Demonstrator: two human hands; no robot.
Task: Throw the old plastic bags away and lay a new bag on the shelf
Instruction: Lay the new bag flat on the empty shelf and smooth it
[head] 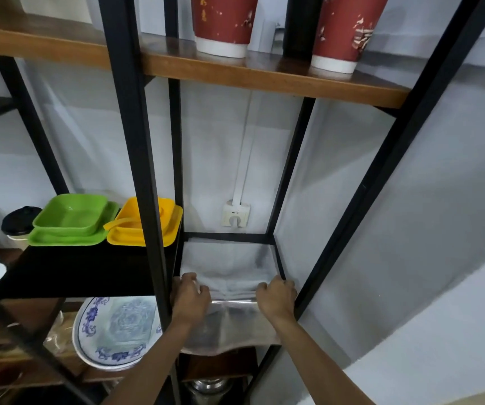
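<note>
A clear plastic bag (229, 267) lies spread over the low shelf (226, 237) of the black metal rack, and its front part hangs down over the shelf's front edge. My left hand (190, 295) presses on the bag at the front left corner, fingers curled on the plastic. At the front right corner my right hand (276, 296) rests on the bag in the same way. Whether the fingers pinch the plastic or only press it flat is unclear.
Green trays (71, 220) and yellow trays (145, 226) sit on the black shelf to the left. Below them is a blue-patterned white plate (115, 331). Two red paper cups (223, 24) stand on the wooden shelf above. A wall socket (235, 216) is behind the rack.
</note>
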